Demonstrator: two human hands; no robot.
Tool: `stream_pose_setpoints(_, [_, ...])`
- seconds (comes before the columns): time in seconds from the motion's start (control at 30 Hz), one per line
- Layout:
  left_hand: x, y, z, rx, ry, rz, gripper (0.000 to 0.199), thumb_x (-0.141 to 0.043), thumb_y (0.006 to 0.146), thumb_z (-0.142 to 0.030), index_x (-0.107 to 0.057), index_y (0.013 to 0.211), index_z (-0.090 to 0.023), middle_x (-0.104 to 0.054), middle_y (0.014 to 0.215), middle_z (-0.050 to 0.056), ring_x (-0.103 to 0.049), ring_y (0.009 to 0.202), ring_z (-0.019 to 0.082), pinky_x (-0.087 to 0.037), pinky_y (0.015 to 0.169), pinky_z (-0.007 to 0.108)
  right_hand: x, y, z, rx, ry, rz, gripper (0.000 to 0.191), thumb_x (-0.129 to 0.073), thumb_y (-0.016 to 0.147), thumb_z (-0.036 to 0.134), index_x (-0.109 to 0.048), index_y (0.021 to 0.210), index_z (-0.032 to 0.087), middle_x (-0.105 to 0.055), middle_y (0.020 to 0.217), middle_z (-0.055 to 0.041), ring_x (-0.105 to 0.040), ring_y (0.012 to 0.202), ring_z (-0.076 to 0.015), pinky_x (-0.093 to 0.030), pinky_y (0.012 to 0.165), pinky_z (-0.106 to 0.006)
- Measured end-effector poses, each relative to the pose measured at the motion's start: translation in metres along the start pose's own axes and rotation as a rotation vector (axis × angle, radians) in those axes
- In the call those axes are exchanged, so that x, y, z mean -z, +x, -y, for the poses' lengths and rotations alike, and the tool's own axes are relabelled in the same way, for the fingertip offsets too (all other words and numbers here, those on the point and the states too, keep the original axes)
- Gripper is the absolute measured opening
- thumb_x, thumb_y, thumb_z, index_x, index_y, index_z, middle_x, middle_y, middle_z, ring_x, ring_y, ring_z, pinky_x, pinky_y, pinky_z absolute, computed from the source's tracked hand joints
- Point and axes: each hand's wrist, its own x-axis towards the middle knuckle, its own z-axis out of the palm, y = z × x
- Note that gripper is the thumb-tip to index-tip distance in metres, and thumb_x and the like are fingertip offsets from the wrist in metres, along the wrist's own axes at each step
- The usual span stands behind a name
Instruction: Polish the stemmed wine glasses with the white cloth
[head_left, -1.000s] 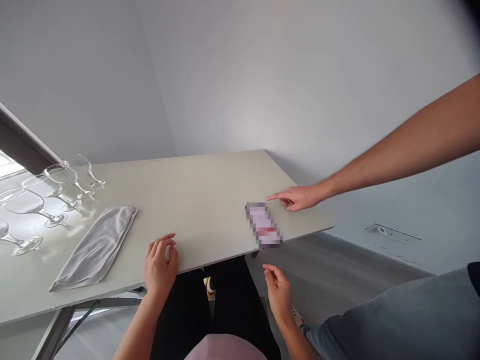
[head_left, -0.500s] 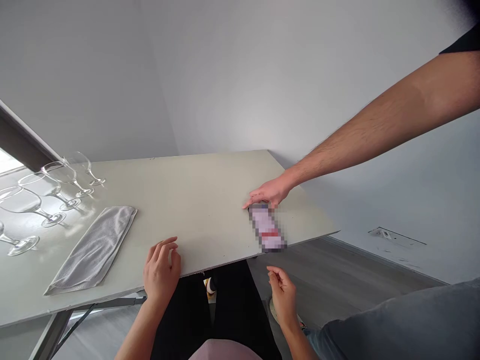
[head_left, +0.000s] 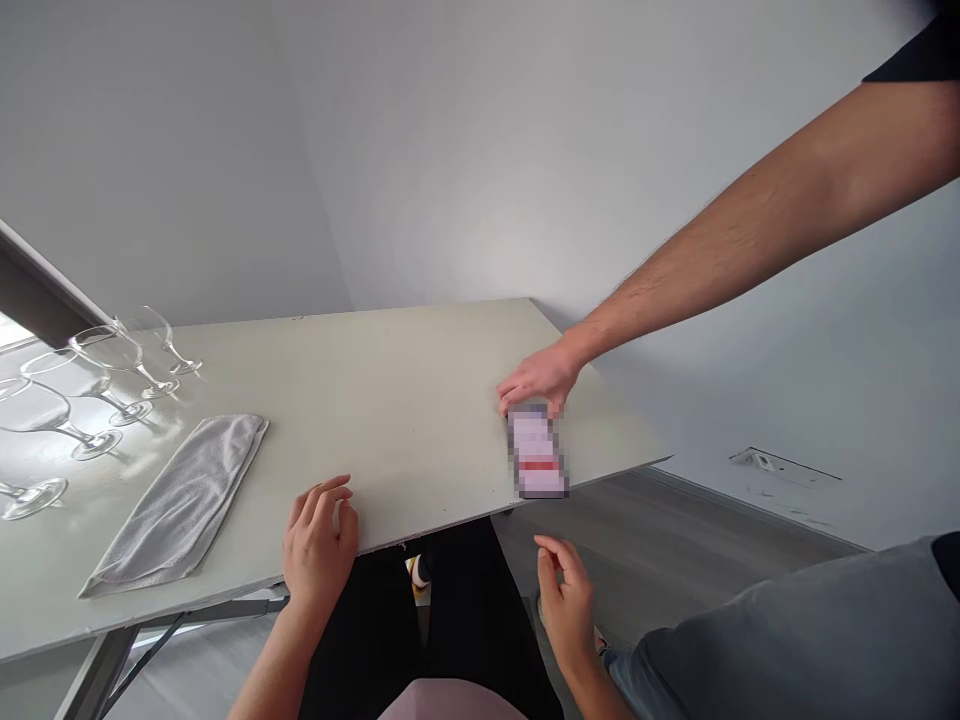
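Note:
My left hand [head_left: 321, 545] rests at the table's front edge with its fingers loosely bent and apart, holding nothing. Off the edge to the right, my right hand [head_left: 564, 595] hovers with relaxed, half-curled fingers and nothing visible in them. Beyond it, a phone [head_left: 537, 455] with a blurred-out screen lies near the table's front right corner. Another person's hand [head_left: 541, 380] reaches in from the right and grips the phone's far end. A folded grey towel [head_left: 180, 500] lies on the table to the left of my left hand.
Several stemmed glasses [head_left: 94, 445] stand in a row along the left side of the white table [head_left: 397, 400]. Grey walls [head_left: 420, 150] close off the back and right. At the lower right is a person in grey clothing [head_left: 787, 630].
The other person's hand has shifted slightly right with the phone, which now lies straighter. My hands have hardly moved. The view has turned slightly, moving the glasses and towel a little left.

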Motion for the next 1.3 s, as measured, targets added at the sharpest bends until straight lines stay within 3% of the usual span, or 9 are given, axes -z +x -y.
stream_pose_setpoints(0.13, [0.000,0.000,0.000,-0.013,-0.002,-0.014,0.014,-0.045,0.076,-0.013,-0.053,0.083,-0.021,-0.061,0.101,0.003,-0.052,0.093,0.021,-0.041,0.074,0.032,0.012,0.005,0.021,0.240,-0.117,-0.097,0.034,-0.047,0.082,0.019,-0.051,0.115,0.016,-0.048,0.066,-0.0014,-0.047,0.060,-0.0135,-0.043,0.059,-0.030])
stream_pose_setpoints(0.27, [0.000,-0.001,-0.001,0.013,0.015,0.005,0.013,-0.045,0.076,-0.013,-0.053,0.083,-0.021,-0.061,0.102,0.002,-0.051,0.096,0.021,-0.042,0.072,0.031,0.025,0.014,0.042,0.294,-0.135,-0.138,0.041,-0.048,0.081,0.017,-0.045,0.123,0.017,-0.046,0.066,-0.0010,-0.045,0.058,-0.0125,-0.042,0.057,-0.029])
stream_pose_setpoints(0.4, [0.000,-0.001,-0.001,0.024,0.017,0.006,0.012,-0.044,0.077,-0.015,-0.052,0.083,-0.022,-0.061,0.103,0.001,-0.050,0.097,0.021,-0.042,0.072,0.031,0.023,0.015,0.050,0.321,-0.080,-0.099,0.041,-0.046,0.082,0.016,-0.045,0.123,0.017,-0.044,0.065,-0.0002,-0.044,0.057,-0.0123,-0.042,0.054,-0.028])
stream_pose_setpoints(0.63, [0.007,-0.002,-0.002,-0.037,-0.132,-0.056,0.013,-0.045,0.076,-0.013,-0.051,0.085,-0.020,-0.061,0.100,0.004,-0.053,0.095,0.020,-0.044,0.076,0.032,0.002,0.006,0.058,0.357,-0.012,0.039,0.036,-0.043,0.083,0.014,-0.046,0.118,0.017,-0.047,0.067,-0.0014,-0.046,0.059,-0.0123,-0.043,0.054,-0.027])
stream_pose_setpoints(0.73, [0.016,-0.014,-0.009,-0.081,-0.262,-0.077,0.014,-0.045,0.076,-0.011,-0.049,0.086,-0.020,-0.060,0.099,0.006,-0.054,0.093,0.020,-0.044,0.079,0.035,-0.007,0.011,0.070,0.442,0.020,0.108,0.036,-0.044,0.082,0.012,-0.047,0.117,0.019,-0.047,0.066,-0.0010,-0.045,0.057,-0.0122,-0.041,0.051,-0.026])
stream_pose_setpoints(1.0, [0.032,-0.066,-0.027,-0.056,-0.473,0.087,0.023,-0.038,0.077,-0.004,-0.047,0.088,-0.021,-0.059,0.093,0.007,-0.055,0.080,0.017,-0.045,0.069,0.033,-0.044,0.048,0.104,0.673,0.103,0.241,0.034,-0.045,0.081,0.012,-0.050,0.114,0.021,-0.048,0.065,-0.0009,-0.044,0.055,-0.0123,-0.038,0.050,-0.027])
stream_pose_setpoints(1.17, [0.047,-0.078,-0.011,0.039,-0.396,0.005,0.023,-0.039,0.077,-0.004,-0.047,0.088,-0.021,-0.059,0.091,0.007,-0.055,0.076,0.016,-0.045,0.066,0.031,-0.069,0.058,0.111,0.766,0.162,0.291,0.032,-0.046,0.081,0.011,-0.052,0.111,0.020,-0.047,0.062,-0.0004,-0.043,0.054,-0.0124,-0.037,0.048,-0.026])
stream_pose_setpoints(1.3, [0.068,-0.062,0.021,0.132,-0.214,-0.105,0.021,-0.038,0.080,-0.009,-0.051,0.091,-0.021,-0.059,0.096,0.007,-0.056,0.084,0.018,-0.046,0.072,0.035,-0.083,0.062,0.110,0.827,0.177,0.329,0.028,-0.046,0.082,0.014,-0.054,0.108,0.020,-0.048,0.060,-0.0006,-0.042,0.051,-0.0128,-0.037,0.047,-0.027])
